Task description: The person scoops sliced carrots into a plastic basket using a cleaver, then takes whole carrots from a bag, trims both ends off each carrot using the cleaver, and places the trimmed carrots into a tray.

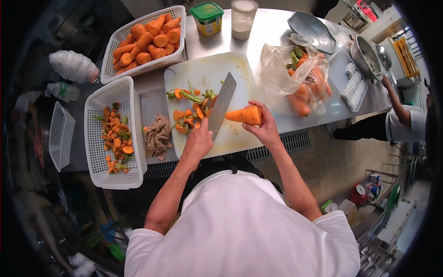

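Observation:
My left hand (200, 140) is closed around the handle of a broad-bladed knife (223, 104), its blade angled up and to the right over the white cutting board (242, 62). In my right hand (266, 131) is an orange carrot (246, 115), gripped at its thick, cut end. The carrot's narrow tip points left, close to the blade; whether they touch I cannot tell. Carrot trimmings (188, 111), some with green stalks, lie on the board left of the knife.
Whole carrots fill a white basket (105, 69) at the back left. A nearer basket (93, 138) contains trimmings, beside a brown cloth (158, 136). Bagged carrots (304, 87) lie right of the board. A green-lidded tub (207, 21) stands behind. A co-worker's arm (397, 102) reaches a metal bowl (367, 57).

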Action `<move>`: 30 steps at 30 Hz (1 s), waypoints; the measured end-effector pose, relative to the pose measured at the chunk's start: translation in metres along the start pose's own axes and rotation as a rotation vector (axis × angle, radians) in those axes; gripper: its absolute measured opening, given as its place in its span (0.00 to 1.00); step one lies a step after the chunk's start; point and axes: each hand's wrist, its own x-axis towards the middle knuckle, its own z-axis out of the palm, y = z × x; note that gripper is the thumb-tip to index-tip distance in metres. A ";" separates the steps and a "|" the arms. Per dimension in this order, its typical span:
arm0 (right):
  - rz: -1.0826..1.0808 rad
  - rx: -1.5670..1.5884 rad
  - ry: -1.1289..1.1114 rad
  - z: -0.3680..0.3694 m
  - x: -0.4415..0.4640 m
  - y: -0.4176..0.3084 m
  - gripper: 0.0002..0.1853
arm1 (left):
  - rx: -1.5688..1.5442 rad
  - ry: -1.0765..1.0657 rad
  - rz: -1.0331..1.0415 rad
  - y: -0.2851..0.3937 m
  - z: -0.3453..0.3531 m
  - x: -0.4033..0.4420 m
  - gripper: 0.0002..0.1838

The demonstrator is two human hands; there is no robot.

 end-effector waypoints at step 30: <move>0.192 -0.004 0.218 0.042 0.127 -0.020 0.28 | -0.161 0.225 -0.005 0.029 -0.027 -0.007 0.17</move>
